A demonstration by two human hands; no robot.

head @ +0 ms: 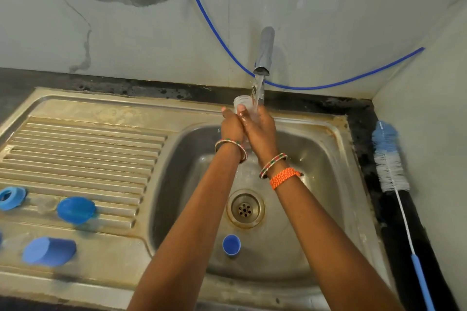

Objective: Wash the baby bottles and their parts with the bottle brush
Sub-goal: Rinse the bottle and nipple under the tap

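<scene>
We find no text, label, brand, number or sign that can be read anywhere in this view.
</scene>
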